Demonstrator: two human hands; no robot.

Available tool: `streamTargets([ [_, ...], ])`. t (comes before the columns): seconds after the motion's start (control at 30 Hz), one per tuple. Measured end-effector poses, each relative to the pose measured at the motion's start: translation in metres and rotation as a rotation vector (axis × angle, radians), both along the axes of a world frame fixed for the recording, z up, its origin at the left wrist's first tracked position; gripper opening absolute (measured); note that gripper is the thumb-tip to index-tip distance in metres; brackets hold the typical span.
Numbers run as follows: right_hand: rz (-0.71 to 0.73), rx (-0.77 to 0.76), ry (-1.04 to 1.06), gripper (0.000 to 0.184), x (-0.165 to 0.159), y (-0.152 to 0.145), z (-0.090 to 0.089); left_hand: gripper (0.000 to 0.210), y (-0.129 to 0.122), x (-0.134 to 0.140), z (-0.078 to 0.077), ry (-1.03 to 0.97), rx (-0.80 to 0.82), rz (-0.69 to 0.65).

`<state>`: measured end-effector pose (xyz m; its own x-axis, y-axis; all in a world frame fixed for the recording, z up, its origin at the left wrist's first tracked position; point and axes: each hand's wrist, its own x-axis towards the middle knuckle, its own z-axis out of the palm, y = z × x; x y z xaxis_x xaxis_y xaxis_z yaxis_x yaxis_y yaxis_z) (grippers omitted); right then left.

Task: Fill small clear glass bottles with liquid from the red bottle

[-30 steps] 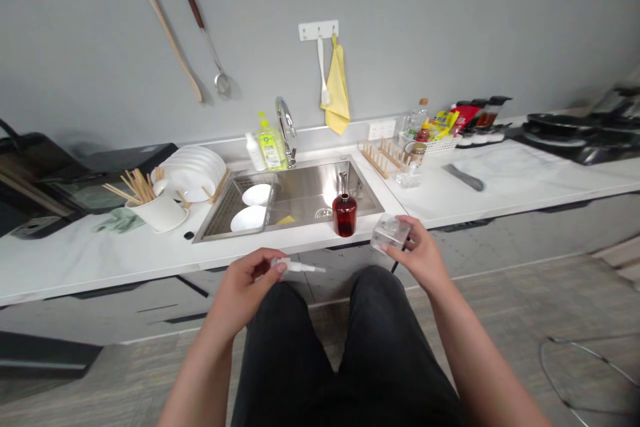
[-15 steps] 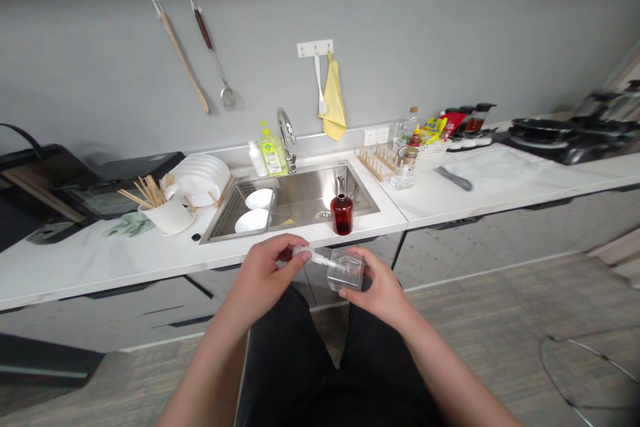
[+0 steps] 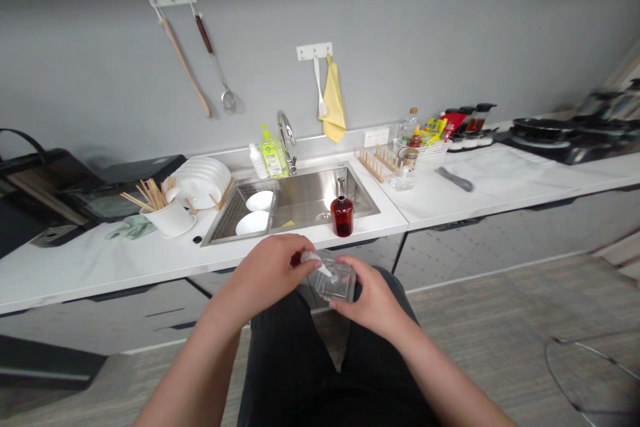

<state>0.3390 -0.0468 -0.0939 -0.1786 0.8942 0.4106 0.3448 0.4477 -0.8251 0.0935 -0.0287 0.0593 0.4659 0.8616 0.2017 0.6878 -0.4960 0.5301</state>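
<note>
My left hand (image 3: 283, 270) is closed around a slim white stick-like piece (image 3: 323, 268), whose exact kind I cannot make out. Its thin end reaches into or over the mouth of a clear square container (image 3: 337, 285); which of the two is hard to tell. Fingers and thumb of my right hand (image 3: 367, 293) grip that container from the right side. Both hands are in front of the counter edge, above my lap. Just beyond them, a dark red bottle (image 3: 343, 217) with a metal-looking top stands upright on the sink's front rim.
The sink (image 3: 310, 193) holds a rack with white bowls (image 3: 252, 222). Behind it are a faucet (image 3: 285, 130) and a green soap bottle (image 3: 273, 157). Left stand a white utensil cup (image 3: 170, 219) and plates (image 3: 200, 180). A wooden rack (image 3: 373, 165) sits to the right.
Both hands have shifted slightly; the clear container has moved left and down and is turned. The white piece now slopes more steeply down into or over it.
</note>
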Motion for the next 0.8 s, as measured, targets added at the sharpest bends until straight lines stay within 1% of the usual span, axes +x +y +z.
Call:
streamTargets([
  [0.1,0.006,0.017,-0.01,0.081,-0.005,0.0,-0.001,0.01,0.001,0.014,-0.003,0.074,0.002,-0.043],
  [0.17,0.004,0.019,-0.005,0.083,-0.008,-0.001,-0.004,0.011,0.001,0.022,-0.008,0.145,-0.002,-0.05],
  [0.23,-0.004,0.015,0.004,0.083,-0.01,-0.001,-0.007,0.01,0.0,0.026,-0.012,0.205,-0.004,-0.049],
  [0.27,-0.005,0.013,0.005,0.083,-0.011,-0.002,-0.007,0.009,-0.001,0.026,-0.014,0.218,-0.007,-0.071],
  [0.3,-0.003,0.01,0.003,0.083,-0.011,-0.002,-0.007,0.013,-0.001,0.025,-0.016,0.221,-0.01,-0.116],
  [0.33,0.003,0.007,0.001,0.082,-0.011,-0.003,-0.006,0.021,-0.002,0.023,-0.017,0.215,-0.013,-0.178],
  [0.4,0.02,-0.003,-0.004,0.076,-0.011,-0.004,-0.004,0.043,-0.004,0.019,-0.017,0.191,-0.017,-0.303],
  [0.43,0.027,-0.005,-0.003,0.073,-0.011,-0.005,-0.003,0.052,-0.005,0.018,-0.017,0.183,-0.016,-0.344],
  [0.5,0.033,0.005,0.004,0.071,-0.012,-0.006,-0.001,0.061,-0.007,0.016,-0.014,0.166,-0.01,-0.355],
  [0.53,0.037,0.015,0.008,0.072,-0.012,-0.006,-0.002,0.059,-0.008,0.016,-0.013,0.161,-0.009,-0.34],
  [0.57,0.04,0.024,0.012,0.075,-0.013,-0.006,-0.002,0.054,-0.008,0.016,-0.012,0.165,-0.005,-0.316],
  [0.63,0.044,0.03,0.015,0.081,-0.013,-0.007,-0.003,0.035,-0.008,0.017,-0.012,0.202,0.012,-0.256],
  [0.7,0.035,0.02,0.013,0.082,-0.014,-0.008,-0.002,0.027,-0.007,0.017,-0.013,0.27,0.034,-0.204],
  [0.73,0.032,0.015,0.009,0.081,-0.014,-0.009,-0.001,0.026,-0.007,0.017,-0.014,0.302,0.038,-0.197],
  [0.8,0.041,0.01,-0.001,0.076,-0.014,-0.011,0.003,0.016,-0.008,0.016,-0.014,0.331,0.036,-0.244],
])
